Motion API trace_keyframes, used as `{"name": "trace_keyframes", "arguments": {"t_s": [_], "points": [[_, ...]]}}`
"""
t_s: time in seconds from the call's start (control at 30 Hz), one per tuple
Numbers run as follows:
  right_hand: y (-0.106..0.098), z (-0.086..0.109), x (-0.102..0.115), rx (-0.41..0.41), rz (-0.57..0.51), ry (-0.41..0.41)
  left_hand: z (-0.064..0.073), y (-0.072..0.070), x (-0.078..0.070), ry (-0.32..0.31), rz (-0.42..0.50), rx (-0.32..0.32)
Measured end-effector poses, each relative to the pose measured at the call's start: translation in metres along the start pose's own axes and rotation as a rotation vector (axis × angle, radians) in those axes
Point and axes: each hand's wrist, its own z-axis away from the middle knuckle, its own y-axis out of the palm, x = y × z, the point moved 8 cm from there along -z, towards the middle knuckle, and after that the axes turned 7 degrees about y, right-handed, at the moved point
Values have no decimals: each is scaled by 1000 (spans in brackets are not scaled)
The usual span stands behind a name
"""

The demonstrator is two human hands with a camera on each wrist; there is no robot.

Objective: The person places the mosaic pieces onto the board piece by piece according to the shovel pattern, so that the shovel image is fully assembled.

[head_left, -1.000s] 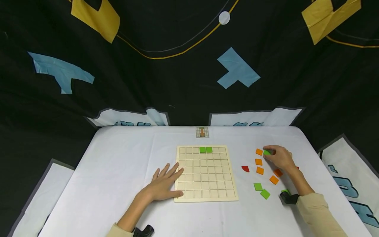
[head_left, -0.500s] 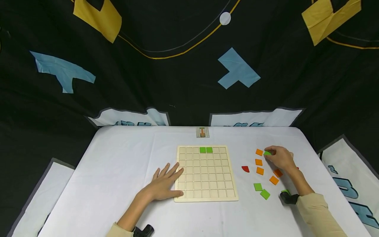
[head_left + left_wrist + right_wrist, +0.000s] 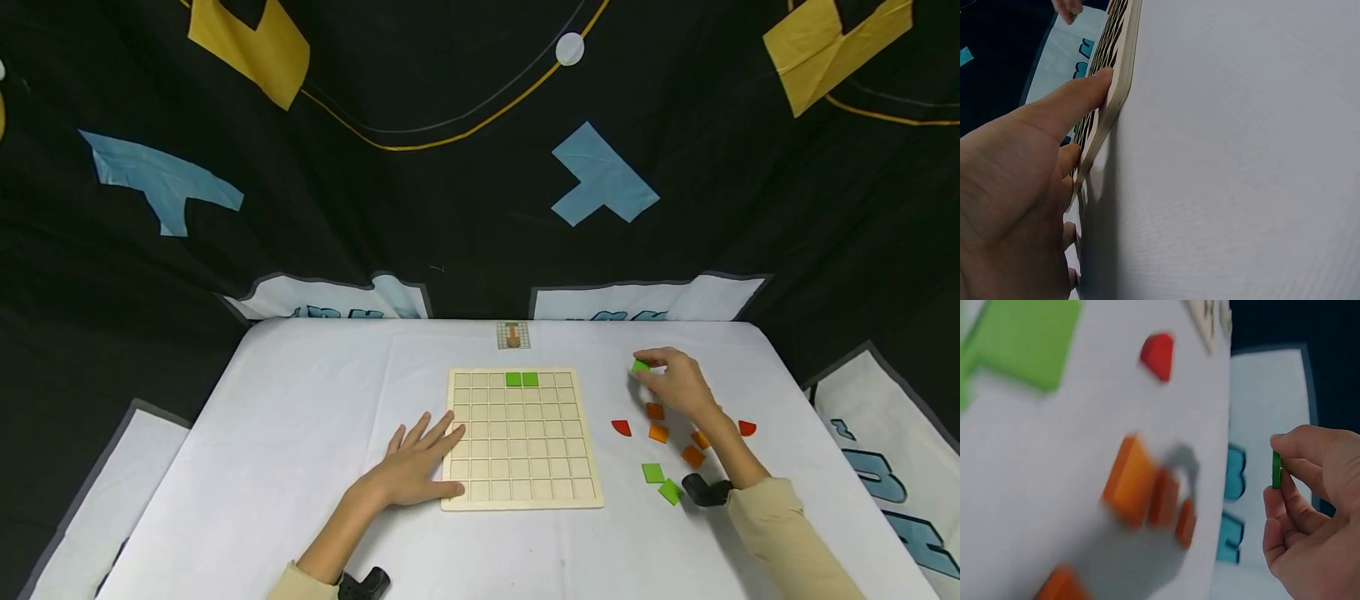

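Our right hand (image 3: 678, 385) has a green tile (image 3: 641, 366) pinched between thumb and fingers, up in the air over the white desk (image 3: 300, 417); from the right wrist view we see it edge-on. Our left hand (image 3: 408, 475) is loose and spread out, some fingers and the thumb resting on the left side of the board (image 3: 525, 505).

Just toward us from the right fingers we've got a bunch of orange tiles (image 3: 658, 433), at least four that we can make out, some in the hand's shadow. A red piece (image 3: 621, 427) lies toward us and slightly left of those fingers, and another red piece (image 3: 747, 428) is off to their right, past the wrist. Farther toward us from the same fingers are two loose green tiles (image 3: 653, 473), really close together; we can't tell if they touch.

Well left of the right fingers, a green pair (image 3: 513, 379) sits side by side in the board's far row, ahead and to the right of the left fingers. Beyond that, a small card (image 3: 513, 336) lies near the desk's far edge, then a black curtain (image 3: 480, 217) way behind both hands.
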Motion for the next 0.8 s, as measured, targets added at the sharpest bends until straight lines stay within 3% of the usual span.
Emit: {"name": "trace_keyframes", "arguments": {"t_s": [0.43,0.8], "points": [[40,-21,71,42,-114,-136,1,-1,2,-12,-2,4],[73,-28,106,98,-165,-192,-1,0,1,-7,-2,7]]}}
